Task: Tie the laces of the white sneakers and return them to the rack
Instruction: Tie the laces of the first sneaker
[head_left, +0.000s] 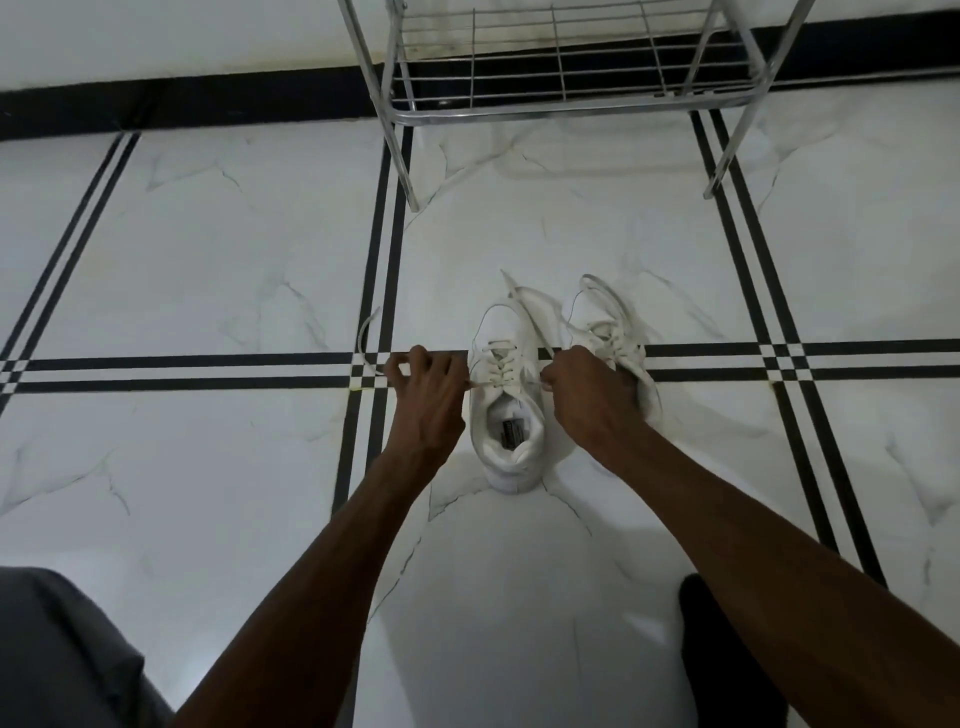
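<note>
Two white sneakers stand on the marble floor. The left sneaker (508, 415) points away from me, its opening toward me. The right sneaker (613, 332) lies beside it, partly hidden behind my right hand. My left hand (428, 387) pinches one lace end (366, 332), which is pulled out to the left and loops over the floor. My right hand (589, 387) grips the other lace end (524, 304), which runs up and away over the toe. Both laces are drawn taut from the top eyelets.
A metal wire shoe rack (561, 98) stands ahead against the wall, its lowest shelf bare and its front legs on the floor. Black double stripes cross the white tiles. My knee in grey cloth (62, 649) is at the lower left.
</note>
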